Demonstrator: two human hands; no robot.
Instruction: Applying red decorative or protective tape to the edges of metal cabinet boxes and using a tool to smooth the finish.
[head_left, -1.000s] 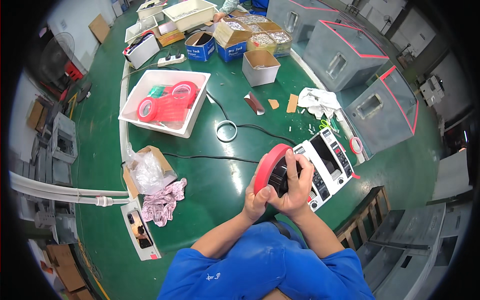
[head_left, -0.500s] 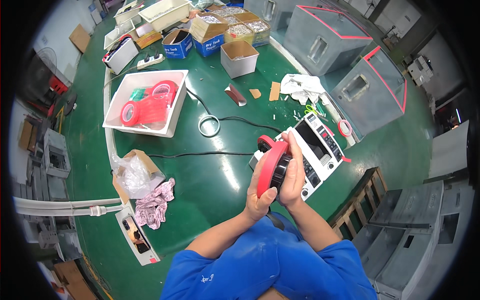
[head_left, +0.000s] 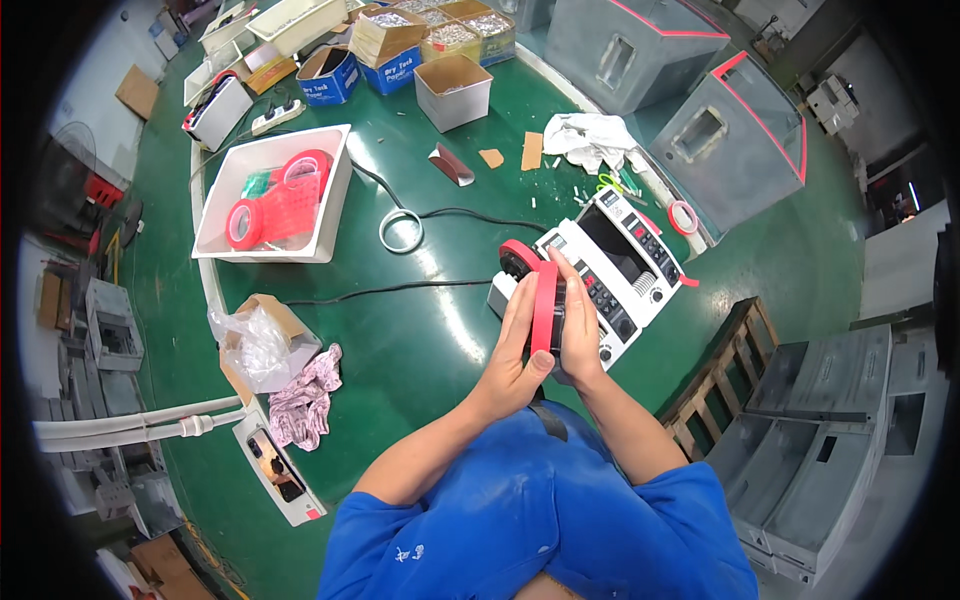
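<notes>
A roll of red tape (head_left: 545,312) on a black hub stands on edge between my two palms. My left hand (head_left: 514,358) presses its left face, with the thumb near the roll's lower edge. On the other face lies my right hand (head_left: 580,338), fingers stretched upward and close together. Just beyond the fingertips, a second red roll on a black hub (head_left: 518,257) sits at a white tabletop machine with buttons and knobs (head_left: 598,290). Another white machine with a control panel (head_left: 640,250) adjoins it on the right.
A white bin (head_left: 325,225) with red tape rolls stands at left. Below it are a cardboard box (head_left: 258,350), a pink patterned cloth (head_left: 305,400) and a phone (head_left: 275,465). Black cables (head_left: 390,288) cross the green table. Scissors (head_left: 608,183) and a white rag (head_left: 590,140) lie beyond the machines.
The tape roll has turned from a slant to nearly edge-on between my palms. My left fingers have straightened along it. The whole view has shifted slightly.
</notes>
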